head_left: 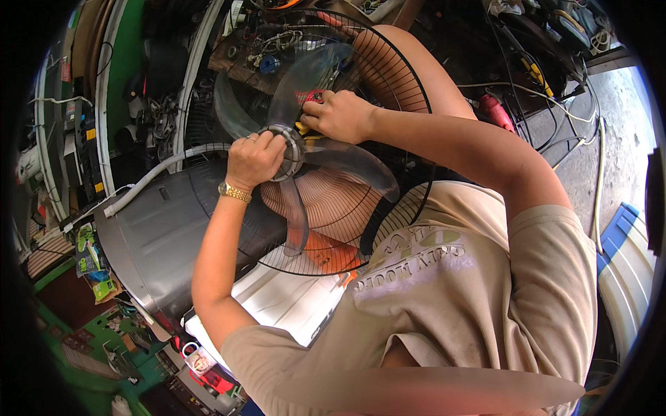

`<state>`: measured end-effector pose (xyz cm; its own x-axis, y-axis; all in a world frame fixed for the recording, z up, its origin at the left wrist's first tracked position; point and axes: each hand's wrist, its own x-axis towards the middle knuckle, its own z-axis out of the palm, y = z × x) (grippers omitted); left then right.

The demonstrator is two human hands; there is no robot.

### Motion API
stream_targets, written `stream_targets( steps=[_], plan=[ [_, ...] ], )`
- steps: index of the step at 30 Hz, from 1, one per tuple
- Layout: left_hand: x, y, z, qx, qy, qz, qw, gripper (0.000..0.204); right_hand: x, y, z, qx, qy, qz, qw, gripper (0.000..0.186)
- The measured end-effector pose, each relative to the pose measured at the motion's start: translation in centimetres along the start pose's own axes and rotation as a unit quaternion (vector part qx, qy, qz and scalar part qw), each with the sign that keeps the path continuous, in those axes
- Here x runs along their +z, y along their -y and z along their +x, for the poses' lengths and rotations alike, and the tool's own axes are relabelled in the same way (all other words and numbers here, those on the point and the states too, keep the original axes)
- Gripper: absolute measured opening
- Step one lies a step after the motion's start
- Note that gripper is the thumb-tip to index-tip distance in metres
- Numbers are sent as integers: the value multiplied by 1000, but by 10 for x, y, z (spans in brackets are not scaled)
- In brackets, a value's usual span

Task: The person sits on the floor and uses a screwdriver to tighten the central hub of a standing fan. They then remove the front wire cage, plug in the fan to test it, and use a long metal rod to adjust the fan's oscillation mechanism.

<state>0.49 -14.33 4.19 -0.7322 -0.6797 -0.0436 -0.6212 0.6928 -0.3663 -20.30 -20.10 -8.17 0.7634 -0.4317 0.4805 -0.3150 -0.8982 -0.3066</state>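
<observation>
A fan with clear grey blades rests in front of me inside a round black wire guard. My left hand is closed around the edge of the fan's round hub; a gold watch is on that wrist. Just beyond the hub, to the right, my right hand is closed with its fingers curled in. A small yellow piece shows under its fingertips, and its kind is hidden. Something red shows beside the knuckles; whether it is part of the same thing, I cannot tell.
A dark grey drum-like housing lies to the left, with a white lid near its front. Cables and small parts crowd a wooden surface at the back. A red bottle-shaped object and loose cords are at the right.
</observation>
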Motion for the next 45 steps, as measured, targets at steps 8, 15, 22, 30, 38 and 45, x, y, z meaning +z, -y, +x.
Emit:
stream_targets(
  steps=[8,15,22,30,38,45],
  plan=[
    [5,-26,-4,-199,11,55,978,18,-7,-2,0,14,20,11,1000,38],
    [-11,-51,2,-401,110,91,905,37,-4,-1,-1,14,-7,12,1000,37],
    [0,-26,-10,-217,-37,14,975,19,-10,0,1,14,23,47,999,42],
    [3,1,-8,-85,-42,-76,993,13,-6,-5,0,-6,-16,31,999,59],
    [4,21,0,33,-63,-105,992,14,-12,-7,5,0,4,24,1000,58],
    [4,7,-8,-19,-48,-56,997,19,-17,1,7,11,29,19,999,61]
  ],
)
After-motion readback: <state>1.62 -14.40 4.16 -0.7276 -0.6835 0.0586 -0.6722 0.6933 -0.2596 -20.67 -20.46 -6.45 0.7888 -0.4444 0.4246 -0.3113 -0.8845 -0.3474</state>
